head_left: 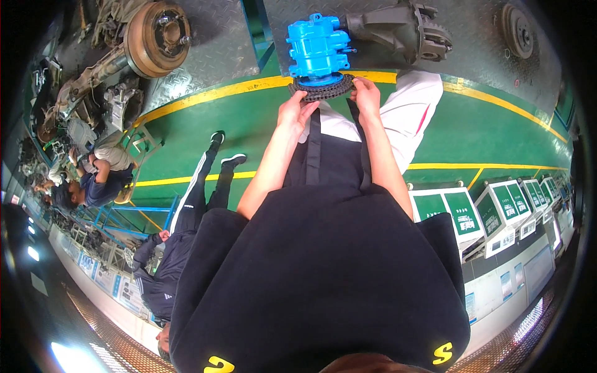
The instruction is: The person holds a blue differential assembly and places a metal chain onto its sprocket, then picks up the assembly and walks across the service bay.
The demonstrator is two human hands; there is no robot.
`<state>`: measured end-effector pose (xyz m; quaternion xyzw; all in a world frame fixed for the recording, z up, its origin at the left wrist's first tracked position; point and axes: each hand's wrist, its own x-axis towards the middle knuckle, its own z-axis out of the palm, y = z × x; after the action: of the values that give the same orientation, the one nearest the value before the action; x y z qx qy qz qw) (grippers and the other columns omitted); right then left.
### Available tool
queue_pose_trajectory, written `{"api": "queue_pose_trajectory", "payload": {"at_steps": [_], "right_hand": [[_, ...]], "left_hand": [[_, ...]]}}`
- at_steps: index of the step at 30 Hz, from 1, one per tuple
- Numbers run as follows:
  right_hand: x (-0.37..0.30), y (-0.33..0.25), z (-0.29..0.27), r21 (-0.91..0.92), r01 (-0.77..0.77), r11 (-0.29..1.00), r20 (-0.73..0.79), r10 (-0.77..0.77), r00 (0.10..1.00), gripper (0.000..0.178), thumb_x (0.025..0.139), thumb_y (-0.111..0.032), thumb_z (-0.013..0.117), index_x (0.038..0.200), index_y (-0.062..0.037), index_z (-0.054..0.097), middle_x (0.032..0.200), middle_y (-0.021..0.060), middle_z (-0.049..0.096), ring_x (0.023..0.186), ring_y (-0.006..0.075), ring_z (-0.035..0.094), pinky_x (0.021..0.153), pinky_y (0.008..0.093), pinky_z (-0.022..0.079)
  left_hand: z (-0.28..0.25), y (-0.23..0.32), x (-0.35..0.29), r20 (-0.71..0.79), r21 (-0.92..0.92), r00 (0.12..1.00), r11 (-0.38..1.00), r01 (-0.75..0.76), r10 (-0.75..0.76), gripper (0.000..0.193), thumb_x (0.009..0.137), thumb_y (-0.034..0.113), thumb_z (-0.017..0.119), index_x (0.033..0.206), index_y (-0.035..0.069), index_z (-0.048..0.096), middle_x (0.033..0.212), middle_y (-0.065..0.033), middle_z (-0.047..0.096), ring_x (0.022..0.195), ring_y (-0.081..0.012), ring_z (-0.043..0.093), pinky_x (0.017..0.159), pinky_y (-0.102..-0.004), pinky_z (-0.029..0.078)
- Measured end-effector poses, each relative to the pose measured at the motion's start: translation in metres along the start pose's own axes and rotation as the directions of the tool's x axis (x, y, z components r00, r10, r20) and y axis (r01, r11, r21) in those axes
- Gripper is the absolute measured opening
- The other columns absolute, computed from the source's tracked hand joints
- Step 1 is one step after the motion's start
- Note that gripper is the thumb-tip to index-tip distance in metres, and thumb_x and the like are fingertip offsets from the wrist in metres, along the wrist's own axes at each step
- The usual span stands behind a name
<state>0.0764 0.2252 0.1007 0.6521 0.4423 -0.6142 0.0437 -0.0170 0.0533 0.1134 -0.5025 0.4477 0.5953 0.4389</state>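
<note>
Your left hand (296, 112) and right hand (366, 98), fingers partly curled, grip opposite sides of a dark, rough-edged, chain-like ring (323, 94). Between your hands, it sits at the near end of a glossy blue, ribbed housing (317, 50).

a dark bench (479, 46) carries a blue casing (318, 48), grey casting (395, 31) and brown disc (519, 32).
</note>
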Motion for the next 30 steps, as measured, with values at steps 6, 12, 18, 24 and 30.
{"api": "queue_pose_trajectory", "payload": {"at_steps": [6,12,18,24,30], "right_hand": [[0.003,0.005,0.003,0.014,-0.038,0.999,0.008,0.038,0.999,0.034,0.093,-0.018,0.064,0.117,0.0072,0.062,0.089,0.0088,0.065,0.069,0.0135,0.058,0.064,0.028,0.05],[0.009,0.0,-0.002,0.054,-0.193,0.98,0.053,0.19,0.98,0.027,0.093,-0.018,0.063,0.106,0.0058,0.064,0.079,0.0058,0.062,0.065,0.0133,0.058,0.06,0.0275,0.05],[0.002,-0.007,-0.01,0.027,-0.185,0.982,0.021,0.185,0.983,0.023,0.092,-0.019,0.063,0.097,0.0036,0.064,0.077,0.0043,0.059,0.063,0.0122,0.056,0.058,0.0263,0.049],[0.006,-0.007,-0.008,0.038,-0.256,0.966,0.072,0.253,0.965,0.017,0.09,-0.018,0.065,0.082,-0.0036,0.058,0.073,0.0024,0.055,0.063,0.0121,0.054,0.058,0.0282,0.048],[0.022,-0.007,-0.014,0.03,-0.4,0.916,0.176,0.389,0.904,0.019,0.086,-0.019,0.07,0.08,-0.0061,0.058,0.068,0.0011,0.055,0.057,0.0121,0.054,0.054,0.0279,0.05]], "left_hand": [[-0.001,-0.002,0.0,0.01,-0.011,1.0,1.0,-0.006,0.006,0.022,0.093,0.006,0.06,0.107,-0.01,0.055,0.099,-0.0194,0.064,0.089,-0.0312,0.068,0.084,-0.0414,0.063],[0.004,-0.008,-0.002,-0.004,-0.033,0.999,0.999,-0.037,0.036,0.02,0.094,0.006,0.06,0.106,-0.01,0.056,0.098,-0.0196,0.064,0.088,-0.0305,0.068,0.083,-0.0414,0.063],[0.005,-0.009,-0.001,-0.011,-0.06,0.999,0.997,-0.046,0.046,0.019,0.095,0.006,0.059,0.107,-0.008,0.057,0.1,-0.0186,0.065,0.089,-0.0296,0.069,0.081,-0.0374,0.064],[0.005,-0.011,-0.001,-0.018,-0.067,0.999,0.996,-0.052,0.051,0.019,0.095,0.006,0.059,0.108,-0.008,0.057,0.101,-0.019,0.065,0.091,-0.0298,0.068,0.083,-0.0384,0.064],[0.004,-0.011,-0.003,0.004,-0.043,0.998,0.997,-0.062,0.062,0.021,0.095,0.006,0.059,0.109,-0.009,0.055,0.103,-0.0195,0.065,0.093,-0.0306,0.068,0.086,-0.0401,0.063]]}}
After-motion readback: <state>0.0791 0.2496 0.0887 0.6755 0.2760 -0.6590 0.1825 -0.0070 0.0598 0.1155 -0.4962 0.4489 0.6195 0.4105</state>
